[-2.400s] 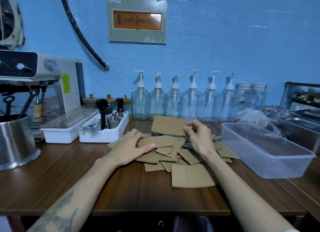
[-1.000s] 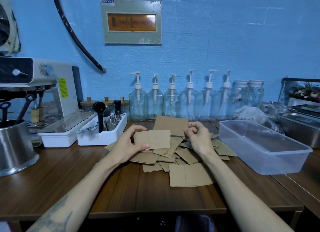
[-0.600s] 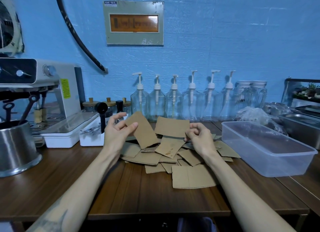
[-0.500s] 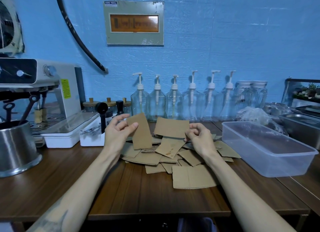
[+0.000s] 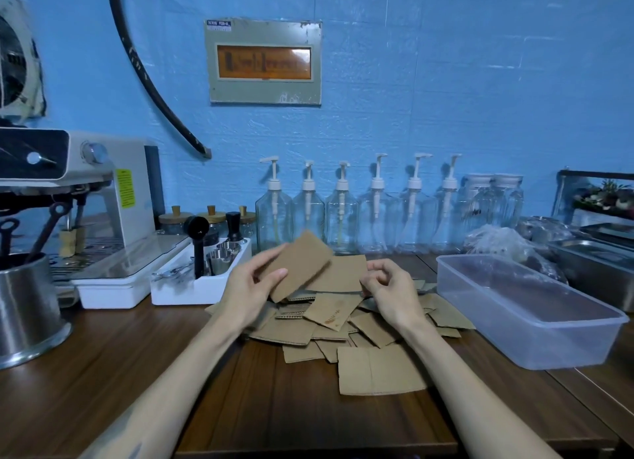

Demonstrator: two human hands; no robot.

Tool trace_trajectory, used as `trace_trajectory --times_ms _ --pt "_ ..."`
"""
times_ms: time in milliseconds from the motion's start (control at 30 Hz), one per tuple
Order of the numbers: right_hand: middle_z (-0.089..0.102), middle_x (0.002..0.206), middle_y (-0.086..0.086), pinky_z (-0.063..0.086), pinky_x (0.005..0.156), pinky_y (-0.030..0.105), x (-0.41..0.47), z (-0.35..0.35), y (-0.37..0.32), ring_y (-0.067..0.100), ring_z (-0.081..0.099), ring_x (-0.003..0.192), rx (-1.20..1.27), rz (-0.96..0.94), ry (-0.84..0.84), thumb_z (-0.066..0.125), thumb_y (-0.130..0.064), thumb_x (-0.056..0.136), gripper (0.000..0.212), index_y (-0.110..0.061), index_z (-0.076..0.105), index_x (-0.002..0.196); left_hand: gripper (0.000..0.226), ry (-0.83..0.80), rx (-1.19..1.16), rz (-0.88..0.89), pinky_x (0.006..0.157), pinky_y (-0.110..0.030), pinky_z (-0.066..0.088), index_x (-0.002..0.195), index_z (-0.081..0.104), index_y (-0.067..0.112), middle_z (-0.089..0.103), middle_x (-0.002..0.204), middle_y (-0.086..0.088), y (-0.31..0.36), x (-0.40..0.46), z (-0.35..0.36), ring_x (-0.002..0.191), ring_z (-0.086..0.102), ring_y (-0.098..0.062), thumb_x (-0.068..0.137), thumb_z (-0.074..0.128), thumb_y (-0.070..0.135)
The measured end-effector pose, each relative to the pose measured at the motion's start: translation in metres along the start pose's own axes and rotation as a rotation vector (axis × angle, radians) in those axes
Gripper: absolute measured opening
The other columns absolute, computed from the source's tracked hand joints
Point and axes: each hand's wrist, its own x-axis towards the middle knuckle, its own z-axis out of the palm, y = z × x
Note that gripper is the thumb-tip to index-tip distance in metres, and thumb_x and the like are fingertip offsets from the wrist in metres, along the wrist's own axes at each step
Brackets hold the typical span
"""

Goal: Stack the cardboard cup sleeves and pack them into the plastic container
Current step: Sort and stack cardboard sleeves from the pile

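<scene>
Sleeve (image 5: 297, 266) in left hand (image 5: 247, 291) over pile (image 5: 343, 325)

A dark wooden tabletop (image 5: 308, 407) is carrying a loose pile of cardboard sleeves (image 5: 346, 325) at its middle. A clear plastic container (image 5: 525, 318) is sitting to their right, a white tray (image 5: 192, 292), coffee machine (image 5: 103, 211) and steel pot (image 5: 27, 307) to the left, pump bottles (image 5: 343, 215) lining the back.

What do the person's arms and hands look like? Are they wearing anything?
Both arms are bare, with no sleeves, gloves, watch or rings in view. The left hand and right hand are uncovered. The left forearm carries a dark tattoo near the bottom edge, too blurred to make out.
</scene>
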Motion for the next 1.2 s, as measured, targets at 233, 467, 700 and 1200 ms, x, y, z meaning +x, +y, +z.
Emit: trace_trajectory --times_ms 233,467,700,1200 --pt "0.064 0.075 0.006 0.049 0.095 0.035 -0.004 -0.001 -0.004 0.014 0.061 0.080 -0.070 -0.026 -0.150 0.062 -0.004 0.093 0.019 -0.009 0.060 0.111 0.038 -0.039 0.291 0.082 0.101 -0.019 0.032 0.121 0.060 0.026 0.045 0.117 0.006 -0.008 0.007 0.028 0.106 0.045 0.006 0.086 0.075 0.023" --pt "0.066 0.073 -0.005 0.045 0.077 0.008 -0.008 0.000 -0.007 0.000 0.061 0.072 -0.119 -0.089 -0.274 0.048 0.013 0.092 0.047 -0.032 0.062 0.100 0.046 -0.106 0.464 0.066 0.101 -0.041 0.036 0.134 0.045 0.033 0.053 0.129 0.011 -0.020 0.002 0.033 0.116 0.045 -0.011 0.092 0.063 0.042" --pt "0.074 0.095 -0.009 0.050 0.076 0.015 -0.012 0.001 -0.009 0.002 0.065 0.081 -0.073 -0.097 -0.366 0.044 0.001 0.094 0.043 -0.026 0.069 0.115 0.028 -0.074 0.318 0.155 0.083 -0.006 0.034 0.112 0.057 0.030 0.049 0.107 0.013 -0.020 0.005 0.034 0.102 0.049 0.007 0.088 0.072 0.030" --pt "0.060 0.067 0.009 0.052 0.076 0.036 0.019 -0.007 -0.010 0.015 0.057 0.067 -0.053 -0.058 -0.160 0.069 -0.012 0.090 0.010 -0.011 0.060 0.086 0.044 -0.067 0.240 0.004 0.078 -0.028 0.049 0.131 0.047 0.030 0.059 0.096 0.010 -0.031 0.006 0.025 0.084 0.056 -0.007 0.092 0.060 0.046"
